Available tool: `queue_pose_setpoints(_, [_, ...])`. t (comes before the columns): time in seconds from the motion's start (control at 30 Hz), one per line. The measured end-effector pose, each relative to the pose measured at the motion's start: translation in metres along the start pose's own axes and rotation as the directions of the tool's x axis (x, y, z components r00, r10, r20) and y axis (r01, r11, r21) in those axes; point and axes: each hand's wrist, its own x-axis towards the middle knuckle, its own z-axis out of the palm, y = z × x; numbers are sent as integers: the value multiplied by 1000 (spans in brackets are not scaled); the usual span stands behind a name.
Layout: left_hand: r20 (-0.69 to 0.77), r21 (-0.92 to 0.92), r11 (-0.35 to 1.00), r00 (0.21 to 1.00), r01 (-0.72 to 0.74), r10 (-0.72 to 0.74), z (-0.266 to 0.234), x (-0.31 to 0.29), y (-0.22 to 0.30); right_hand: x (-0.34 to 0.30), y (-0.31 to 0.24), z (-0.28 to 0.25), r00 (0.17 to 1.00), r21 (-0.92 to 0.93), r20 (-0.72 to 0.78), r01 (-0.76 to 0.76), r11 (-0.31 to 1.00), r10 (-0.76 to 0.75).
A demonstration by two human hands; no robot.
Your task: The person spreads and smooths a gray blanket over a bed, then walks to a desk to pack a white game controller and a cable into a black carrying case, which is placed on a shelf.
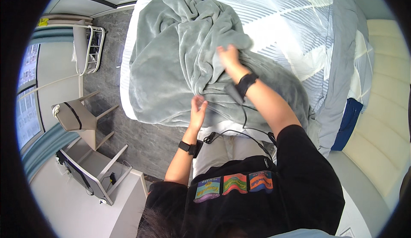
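Note:
A thick grey-green plush blanket (158,66) lies bunched and folded across the near left part of the bed. My right hand (230,59) is on its upper folds, its fingers bent into the fabric. The cloth beside those fingers is smeared by motion. At the blanket's near edge, my left hand (198,111) is raised with thumb and fingers apart, and nothing shows between them. Its fingertips are blurred. Each wrist wears a black band, and a dark cable (245,118) hangs from the right one toward my waist.
White-and-blue patterned bedding (282,28) covers the bed beyond the blanket. Dark blue folded cloth (347,124) lies by the cream headboard (385,96) on the right. To the left stand a beige chair (77,116), a white metal rack (95,49) and a desk (85,212) with a monitor.

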Motion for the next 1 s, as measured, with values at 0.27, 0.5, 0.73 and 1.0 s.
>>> queue_pose_setpoints(0.27, [-432, -328, 940, 869, 98, -241, -34, 98, 41, -48, -18, -17, 634, 277, 533, 496, 823, -561])
queue_pose_setpoints(0.5, [-554, -427, 902, 771, 63, -315, -91, 68, 16, 53, 85, -84, 924, -683, 326, 377, 626, -201])
queue_pose_setpoints(0.73, [-779, 219, 975, 608, 36, 153, -154, 34, -17, -55, 125, -32, 498, -437, 867, 745, 504, 14])
queue_pose_setpoints(1.0, [165, 724, 503, 827, -471, 537, -81, 97, 15, -110, 135, -53, 330, -390, 910, 470, 792, 252])
